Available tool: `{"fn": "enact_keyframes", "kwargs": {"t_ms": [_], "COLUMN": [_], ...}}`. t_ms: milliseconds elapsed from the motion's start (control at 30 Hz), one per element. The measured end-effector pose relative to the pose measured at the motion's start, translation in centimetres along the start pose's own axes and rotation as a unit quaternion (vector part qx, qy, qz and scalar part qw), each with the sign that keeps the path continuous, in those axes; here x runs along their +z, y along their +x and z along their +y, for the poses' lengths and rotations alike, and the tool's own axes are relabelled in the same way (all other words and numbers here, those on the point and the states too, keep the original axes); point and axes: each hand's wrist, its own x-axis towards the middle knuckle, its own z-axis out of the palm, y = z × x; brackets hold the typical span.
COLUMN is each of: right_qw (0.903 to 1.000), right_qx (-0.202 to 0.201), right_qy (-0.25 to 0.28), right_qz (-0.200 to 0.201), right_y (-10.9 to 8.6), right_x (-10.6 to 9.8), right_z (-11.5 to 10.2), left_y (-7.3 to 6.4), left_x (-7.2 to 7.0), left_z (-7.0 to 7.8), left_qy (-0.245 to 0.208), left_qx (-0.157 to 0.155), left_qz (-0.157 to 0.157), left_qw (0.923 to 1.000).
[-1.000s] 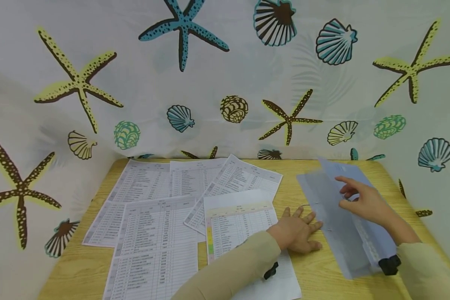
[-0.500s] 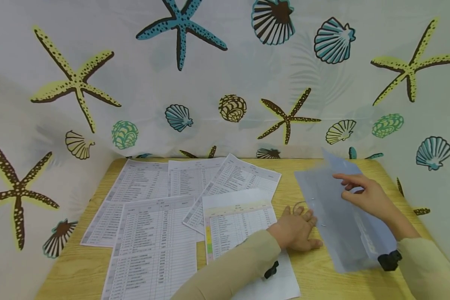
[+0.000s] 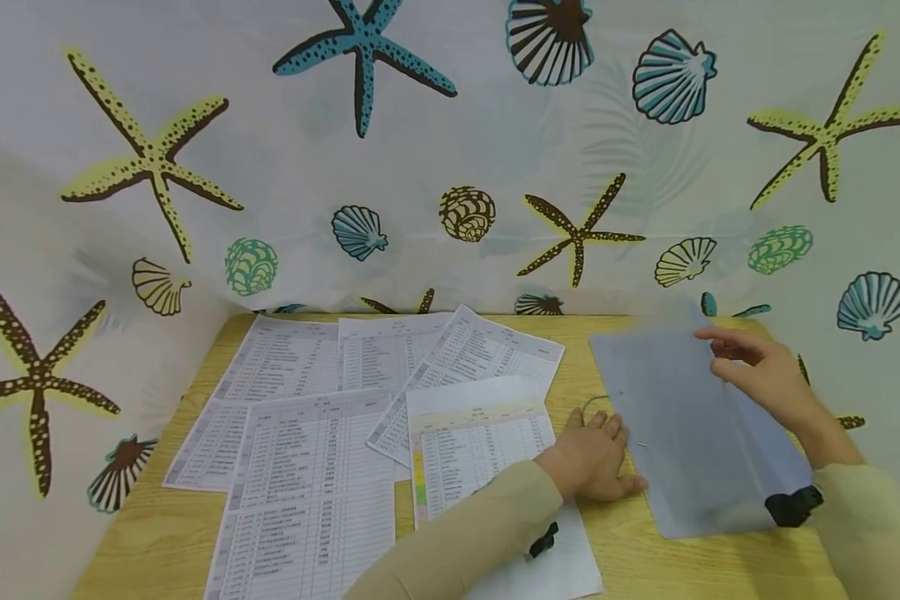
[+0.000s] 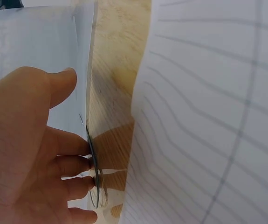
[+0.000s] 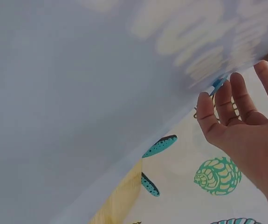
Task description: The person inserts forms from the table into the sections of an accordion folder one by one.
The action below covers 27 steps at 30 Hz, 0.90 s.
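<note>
Hands (image 3: 765, 379) on part-open blue folder (image 3: 675, 421)

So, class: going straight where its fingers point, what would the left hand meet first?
Probably the thin curved wire at the folder's edge; the fingers may already touch it, but depth is unclear.

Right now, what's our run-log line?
left hand: at left edge of blue folder; right hand: holds folder's raised edge; printed sheets: left of folder

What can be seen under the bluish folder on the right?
Around the folder, wooden tabletop shows at its left and near edges; a thin cord loops out by the left hand. What lies directly beneath is covered.
</note>
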Motion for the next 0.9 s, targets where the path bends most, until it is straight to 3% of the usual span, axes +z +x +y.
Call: {"fn": "enact_keyframes", "kwargs": {"t_ms": [433, 900], "right_qw": [0.9979, 0.9958], "right_qx": [0.025, 0.041], "right_qy": [0.058, 0.081], "right_qz": [0.016, 0.001], "right_y": [-0.6, -0.2], "right_x": [-2.3, -2.1], "right_z": [1.0, 0.3], "left_y": [-0.3, -0.3], "left_x": [-0.3, -0.5], "left_z": [-0.2, -0.3], "left_qy": [-0.006, -0.017], "left_qx": [0.009, 0.007], "left_qz": [-0.001, -0.008], "left_qw": [0.9999, 0.9998]}}
